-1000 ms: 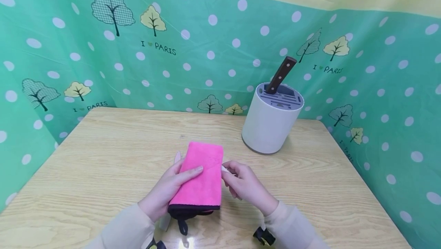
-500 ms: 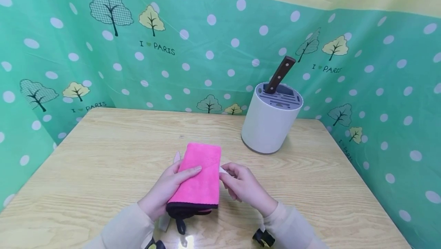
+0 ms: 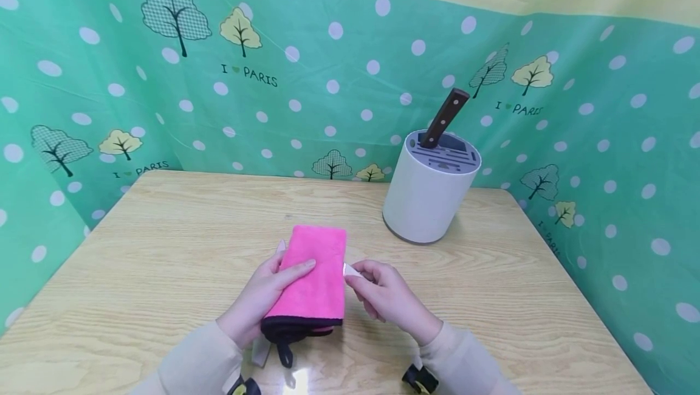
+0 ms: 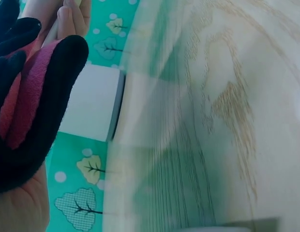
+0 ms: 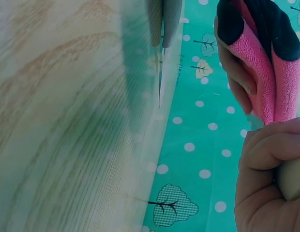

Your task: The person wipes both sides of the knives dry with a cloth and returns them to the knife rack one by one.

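Above the table (image 3: 519, 298): one pink cloth (image 3: 319, 279), slightly left of before.
Left hand (image 3: 261, 295): gripping cloth.
Right hand (image 3: 385, 291): pinching one pale handle (image 5: 291, 180).
Knife block (image 3: 428, 200): one; one knife (image 3: 446, 116) inside.

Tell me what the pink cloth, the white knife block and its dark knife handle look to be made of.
Pink cloth: soft plush fabric, probably microfibre, by its fuzzy pile; black bound edge.
White knife block: likely matte plastic, given its smooth, even wall, though coated metal is possible.
Dark knife handle: wood or plastic, brown with pale rivets; any grain is too small to see.
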`<state>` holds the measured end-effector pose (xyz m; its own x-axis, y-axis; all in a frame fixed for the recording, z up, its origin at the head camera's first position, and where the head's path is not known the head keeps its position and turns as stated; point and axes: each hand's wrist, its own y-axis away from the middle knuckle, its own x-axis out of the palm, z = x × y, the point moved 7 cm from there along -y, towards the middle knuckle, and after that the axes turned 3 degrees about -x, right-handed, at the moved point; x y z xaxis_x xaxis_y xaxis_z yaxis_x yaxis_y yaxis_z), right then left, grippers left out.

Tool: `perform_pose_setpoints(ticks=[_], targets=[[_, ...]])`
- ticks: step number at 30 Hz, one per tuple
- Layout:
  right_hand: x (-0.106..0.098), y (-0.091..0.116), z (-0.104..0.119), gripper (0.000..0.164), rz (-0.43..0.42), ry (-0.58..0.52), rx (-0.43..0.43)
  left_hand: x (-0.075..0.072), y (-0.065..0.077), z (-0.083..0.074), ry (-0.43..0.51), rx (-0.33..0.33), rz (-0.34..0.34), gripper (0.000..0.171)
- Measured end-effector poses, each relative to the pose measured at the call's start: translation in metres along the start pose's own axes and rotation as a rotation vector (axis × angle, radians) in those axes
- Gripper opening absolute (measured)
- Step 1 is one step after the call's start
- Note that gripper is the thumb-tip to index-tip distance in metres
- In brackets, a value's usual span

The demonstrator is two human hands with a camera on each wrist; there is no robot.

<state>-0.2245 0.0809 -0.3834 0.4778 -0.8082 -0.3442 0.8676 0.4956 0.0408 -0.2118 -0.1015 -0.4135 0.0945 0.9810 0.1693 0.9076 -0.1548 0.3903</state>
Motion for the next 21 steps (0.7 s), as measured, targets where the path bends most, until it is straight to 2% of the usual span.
perform_pose_setpoints(ticks=[7, 21], targets=[[0.0, 0.001, -0.002, 0.032, 0.007, -0.005, 0.005, -0.005, -0.002, 0.0, 0.011, 0.016, -0.043, 0.061], [-0.002, 0.004, -0.004, 0.034, 0.0, -0.025, 0.011, -0.017, -0.007, -0.002, 0.009, 0.02, -0.118, 0.066]])
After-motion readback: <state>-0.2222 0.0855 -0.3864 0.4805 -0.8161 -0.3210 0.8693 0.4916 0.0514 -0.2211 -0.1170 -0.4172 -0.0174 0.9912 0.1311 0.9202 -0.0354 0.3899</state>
